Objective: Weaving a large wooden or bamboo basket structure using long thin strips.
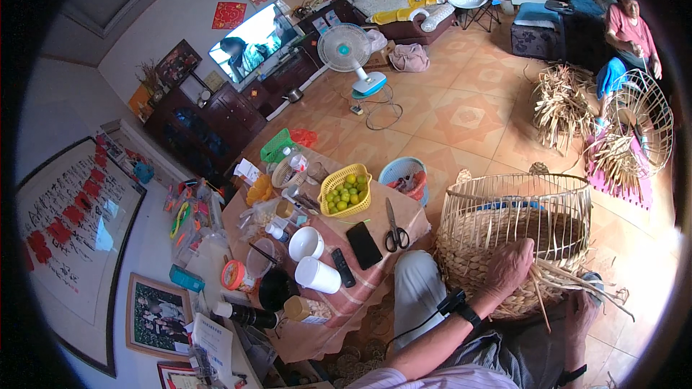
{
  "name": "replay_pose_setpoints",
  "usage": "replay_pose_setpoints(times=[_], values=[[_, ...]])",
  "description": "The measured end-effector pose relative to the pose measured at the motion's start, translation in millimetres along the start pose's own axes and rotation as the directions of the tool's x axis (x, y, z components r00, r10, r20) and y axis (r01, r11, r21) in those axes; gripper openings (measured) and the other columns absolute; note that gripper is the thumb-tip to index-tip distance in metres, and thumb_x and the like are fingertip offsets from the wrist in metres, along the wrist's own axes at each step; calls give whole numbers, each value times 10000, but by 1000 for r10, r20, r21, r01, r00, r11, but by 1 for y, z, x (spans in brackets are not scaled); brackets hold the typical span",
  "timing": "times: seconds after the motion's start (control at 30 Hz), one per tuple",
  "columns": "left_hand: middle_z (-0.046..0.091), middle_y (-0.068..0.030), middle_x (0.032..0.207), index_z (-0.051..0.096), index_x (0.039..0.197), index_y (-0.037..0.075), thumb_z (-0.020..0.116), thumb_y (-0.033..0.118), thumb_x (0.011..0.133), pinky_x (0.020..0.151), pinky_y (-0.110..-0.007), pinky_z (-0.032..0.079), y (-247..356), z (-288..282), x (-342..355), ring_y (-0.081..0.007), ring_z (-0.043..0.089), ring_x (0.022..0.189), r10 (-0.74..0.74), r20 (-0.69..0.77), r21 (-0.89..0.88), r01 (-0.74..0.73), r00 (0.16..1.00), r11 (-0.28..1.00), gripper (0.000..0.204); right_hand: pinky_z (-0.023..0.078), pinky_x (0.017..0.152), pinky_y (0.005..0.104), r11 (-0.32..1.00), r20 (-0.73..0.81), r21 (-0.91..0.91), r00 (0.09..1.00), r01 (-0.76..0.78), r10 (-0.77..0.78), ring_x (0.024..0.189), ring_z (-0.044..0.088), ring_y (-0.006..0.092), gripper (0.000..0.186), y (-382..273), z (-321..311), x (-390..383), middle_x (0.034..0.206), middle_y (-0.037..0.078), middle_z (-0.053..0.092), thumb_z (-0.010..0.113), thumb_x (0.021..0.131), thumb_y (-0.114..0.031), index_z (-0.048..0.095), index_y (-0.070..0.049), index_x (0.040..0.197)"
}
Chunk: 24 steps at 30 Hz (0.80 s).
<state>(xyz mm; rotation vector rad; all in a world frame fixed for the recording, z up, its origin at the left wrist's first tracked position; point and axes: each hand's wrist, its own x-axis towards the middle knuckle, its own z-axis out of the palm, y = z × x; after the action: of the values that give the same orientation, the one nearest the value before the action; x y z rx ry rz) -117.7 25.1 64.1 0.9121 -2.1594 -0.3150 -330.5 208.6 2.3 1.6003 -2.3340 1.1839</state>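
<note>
A round basket (515, 220) stands before my knees, its lower wall woven from straw-coloured plant strips and its upper part a bare frame of thin upright ribs with a rim. My left hand (513, 263) is closed at the near side of the weave, its fingertips partly hidden, where loose plant strips (577, 277) stick out to the right. To the right and lower, my right hand (580, 311) is closed beside my knee, below those strips. What it holds is too small to make out. Something blue shows inside the basket.
Left of me, a cloth-covered table (367, 277) holds scissors (395, 230), a phone (363, 246), a yellow basket of green fruit (344, 191) and several jars. Behind it stand a blue bin (404, 176) and a fan (346, 50). At right, another person (631, 32) sits by a basket frame (641, 122) and strip bundles (562, 104).
</note>
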Motion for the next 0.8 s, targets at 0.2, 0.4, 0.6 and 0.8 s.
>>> replay_pose_setpoints(times=[0.2, 0.4, 0.6, 0.8], values=[[605, -126, 804, 505, 991, 72, 593, 115, 984, 721, -449, 527, -1, 1, 0, -326, 650, 759, 14, -9, 5, -14, 1000, 1000, 98, 472, 667, 453, 999, 16, -18, 999, -31, 32, 725, 659, 390, 56, 0, 0, -2, 764, 202, 649, 666, 922, -60, 647, -27, 880], [607, -127, 812, 502, 989, 72, 594, 118, 981, 721, -450, 524, -2, 1, -1, -329, 651, 767, 4, 12, -2, -4, 1000, 1000, 103, 489, 684, 451, 999, 20, -19, 999, -29, 29, 752, 669, 400, 21, 3, 2, -3, 792, 200, 665, 658, 919, -54, 663, -34, 916], [601, -127, 809, 493, 980, 71, 592, 113, 977, 719, -451, 520, -2, 2, -1, -340, 649, 775, -2, 20, -25, 2, 1000, 1000, 108, 555, 739, 448, 999, 133, -31, 991, 36, -32, 816, 727, 389, 318, 24, -1, -6, 904, 207, 735, 689, 940, -79, 712, -60, 1256], [591, -130, 787, 487, 966, 69, 590, 109, 978, 710, -453, 519, -1, 0, 0, -345, 644, 755, 3, 0, -36, -3, 1000, 999, 111, 557, 743, 447, 999, 159, -24, 987, 28, -24, 831, 730, 390, 329, 23, -1, -5, 923, 217, 739, 684, 937, -66, 708, -47, 1264]])
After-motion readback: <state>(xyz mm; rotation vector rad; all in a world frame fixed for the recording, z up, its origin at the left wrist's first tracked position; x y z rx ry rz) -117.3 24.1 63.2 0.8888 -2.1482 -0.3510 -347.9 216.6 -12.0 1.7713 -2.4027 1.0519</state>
